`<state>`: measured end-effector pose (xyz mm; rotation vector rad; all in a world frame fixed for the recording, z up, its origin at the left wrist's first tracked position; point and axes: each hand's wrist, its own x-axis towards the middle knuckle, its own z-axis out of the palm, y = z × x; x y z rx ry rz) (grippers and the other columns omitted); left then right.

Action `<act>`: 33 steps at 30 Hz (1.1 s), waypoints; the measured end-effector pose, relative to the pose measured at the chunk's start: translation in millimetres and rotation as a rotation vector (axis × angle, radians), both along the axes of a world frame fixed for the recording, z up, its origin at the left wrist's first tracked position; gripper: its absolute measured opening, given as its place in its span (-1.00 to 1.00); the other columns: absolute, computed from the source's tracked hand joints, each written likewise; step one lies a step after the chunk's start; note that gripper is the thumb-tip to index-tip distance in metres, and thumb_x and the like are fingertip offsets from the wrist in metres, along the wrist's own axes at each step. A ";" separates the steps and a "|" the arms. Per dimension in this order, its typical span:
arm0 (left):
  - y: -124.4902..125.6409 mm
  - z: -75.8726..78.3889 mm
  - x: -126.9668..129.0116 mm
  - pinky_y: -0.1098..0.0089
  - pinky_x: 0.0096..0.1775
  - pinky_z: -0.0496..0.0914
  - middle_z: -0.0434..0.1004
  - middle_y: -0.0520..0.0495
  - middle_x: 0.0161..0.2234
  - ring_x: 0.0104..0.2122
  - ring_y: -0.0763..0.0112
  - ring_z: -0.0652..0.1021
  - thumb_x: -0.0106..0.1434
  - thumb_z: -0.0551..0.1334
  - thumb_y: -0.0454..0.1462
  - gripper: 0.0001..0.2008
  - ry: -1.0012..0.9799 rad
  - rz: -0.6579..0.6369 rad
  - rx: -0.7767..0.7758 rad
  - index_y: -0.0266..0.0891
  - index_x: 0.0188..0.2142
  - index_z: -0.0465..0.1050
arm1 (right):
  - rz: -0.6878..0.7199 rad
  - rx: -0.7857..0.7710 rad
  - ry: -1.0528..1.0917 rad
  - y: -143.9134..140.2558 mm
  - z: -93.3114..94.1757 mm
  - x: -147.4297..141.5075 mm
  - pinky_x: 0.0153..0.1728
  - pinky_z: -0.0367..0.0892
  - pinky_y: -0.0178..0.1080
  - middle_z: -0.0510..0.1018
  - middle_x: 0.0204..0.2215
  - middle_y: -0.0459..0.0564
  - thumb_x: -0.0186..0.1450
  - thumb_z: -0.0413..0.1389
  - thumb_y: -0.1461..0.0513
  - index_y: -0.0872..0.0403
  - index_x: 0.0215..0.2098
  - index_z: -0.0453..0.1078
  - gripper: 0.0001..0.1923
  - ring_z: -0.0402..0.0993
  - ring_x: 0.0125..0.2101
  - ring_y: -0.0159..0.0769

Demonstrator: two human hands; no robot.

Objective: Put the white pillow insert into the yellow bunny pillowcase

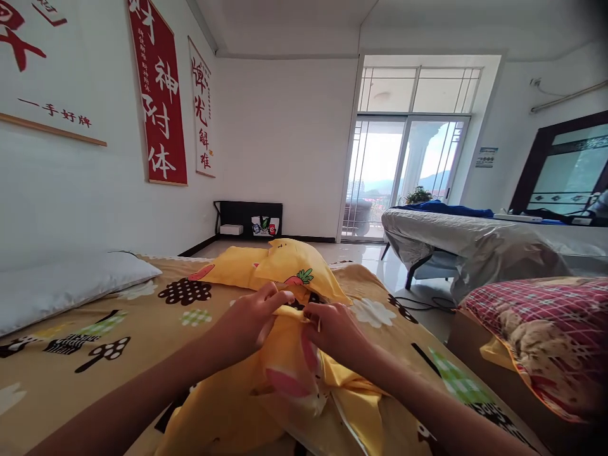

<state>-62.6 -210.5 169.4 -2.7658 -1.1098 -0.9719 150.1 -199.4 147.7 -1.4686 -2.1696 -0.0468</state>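
Head view: at centre frame, my left hand and right hand both pinch the edge of the yellow pillowcase, bunched on the mushroom-print bedsheet below a white pillow.

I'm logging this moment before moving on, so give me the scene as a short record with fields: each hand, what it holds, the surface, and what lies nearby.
left hand: left hand pinches the edge of the yellow cartoon-print fabric pillowcase
right hand: right hand pinches the same edge, close beside the left hand
pillowcase state: bunched, partly over a yellow carrot-print pillow
surface: bed with tan mushroom-print sheet
nearby left: plain white pillow by the wall
nearby right: red plaid cushion and a grey covered table
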 end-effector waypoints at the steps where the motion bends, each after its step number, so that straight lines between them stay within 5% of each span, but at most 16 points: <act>1: 2.8 -2.6 -2.6 0.41 -0.28 0.31 0.39 -0.11 -0.17 -0.31 0.36 0.44 0.24 -0.01 -0.38 -0.62 0.037 0.038 0.047 -0.19 0.00 0.39 | -0.009 0.008 -0.010 3.2 0.2 2.3 -0.44 -0.14 -0.36 0.45 -0.52 -0.13 0.14 0.02 0.30 0.08 -0.37 0.44 -0.84 0.19 -0.50 -0.51; 6: 12.2 -3.2 -8.3 0.36 -0.32 0.27 0.41 -0.12 -0.28 -0.35 0.31 0.45 0.33 0.01 -0.22 -0.77 0.048 0.194 0.081 -0.25 -0.22 0.39 | -0.073 0.101 -0.065 4.9 6.5 9.4 -0.43 -0.13 -0.34 0.46 -0.46 -0.08 0.21 0.00 0.28 0.12 -0.29 0.40 -0.84 0.20 -0.48 -0.46; 9: 11.0 2.8 -7.0 0.37 -0.36 0.24 0.40 -0.03 -0.43 -0.43 0.35 0.42 0.30 0.09 -0.15 -0.78 -0.044 0.204 -0.038 -0.22 -0.41 0.29 | 0.043 0.117 -0.056 -7.3 14.9 7.9 -0.37 -0.03 -0.35 0.44 -0.44 -0.08 0.17 0.05 0.29 0.13 -0.36 0.34 -0.93 0.23 -0.41 -0.44; 12: 8.7 3.8 -4.9 0.42 -0.42 0.20 0.33 0.08 -0.53 -0.52 0.43 0.36 0.27 0.09 -0.19 -0.84 -0.183 0.124 -0.088 -0.19 -0.41 0.22 | 0.335 -0.150 0.052 -18.7 22.5 4.9 -0.25 0.14 -0.37 0.44 -0.33 -0.10 0.10 0.13 0.28 0.13 -0.42 0.31 -0.91 0.29 -0.31 -0.44; 15: 6.8 -0.2 -3.2 0.46 -0.46 0.16 0.26 0.13 -0.57 -0.56 0.48 0.28 0.23 0.04 -0.32 -0.92 -0.278 0.062 0.000 -0.18 -0.41 0.15 | 0.613 -0.463 0.143 -21.0 20.1 3.0 -0.12 0.23 -0.35 0.49 -0.19 -0.10 0.13 0.07 0.34 0.09 -0.23 0.40 -0.78 0.37 -0.18 -0.41; 18: 3.8 -4.1 -2.0 0.49 -0.48 0.13 0.20 0.15 -0.59 -0.57 0.51 0.23 0.15 0.03 -0.40 -0.88 -0.313 0.016 0.092 -0.19 -0.47 0.10 | 0.709 -0.572 0.256 -16.8 5.6 -0.5 -0.08 0.27 -0.35 0.51 -0.14 -0.07 0.14 0.00 0.39 0.09 -0.14 0.40 -0.66 0.41 -0.13 -0.41; 21: -0.4 -4.9 -1.5 0.51 -0.50 0.11 0.16 0.15 -0.60 -0.58 0.54 0.21 0.11 0.03 -0.43 -0.85 -0.329 -0.034 0.154 -0.21 -0.51 0.08 | 0.574 -0.449 0.473 -12.5 -8.8 -7.5 -0.24 0.30 -0.36 0.51 -0.34 -0.08 0.19 0.01 0.33 0.12 -0.28 0.35 -0.86 0.42 -0.30 -0.43; 24: -4.1 -4.5 -1.0 0.53 -0.50 0.10 0.17 0.14 -0.58 -0.56 0.56 0.21 0.12 0.04 -0.46 -0.82 -0.306 -0.079 0.212 -0.23 -0.53 0.06 | 0.448 -0.234 0.558 -12.2 -11.6 -15.0 -0.33 0.25 -0.37 0.46 -0.41 -0.13 0.13 0.09 0.32 0.10 -0.26 0.34 -0.82 0.35 -0.40 -0.47; 29: -5.7 -6.8 2.3 0.55 -0.50 0.09 0.16 0.14 -0.58 -0.56 0.59 0.21 0.15 0.03 -0.51 -0.78 -0.287 -0.160 0.335 -0.24 -0.53 0.08 | 0.456 -0.077 0.570 -19.6 -4.6 -24.8 -0.25 0.23 -0.37 0.46 -0.29 -0.13 0.07 0.19 0.30 0.04 -0.16 0.41 -0.67 0.32 -0.29 -0.46; 33: -7.2 -8.3 5.5 0.56 -0.43 0.19 0.30 0.12 -0.51 -0.50 0.58 0.32 0.20 0.03 -0.51 -0.79 -0.252 -0.201 0.337 -0.22 -0.39 0.31 | 0.467 -0.064 0.698 -22.8 -5.3 -30.9 -0.27 0.23 -0.37 0.41 -0.33 -0.14 0.04 0.23 0.25 0.07 -0.23 0.35 -0.69 0.28 -0.34 -0.47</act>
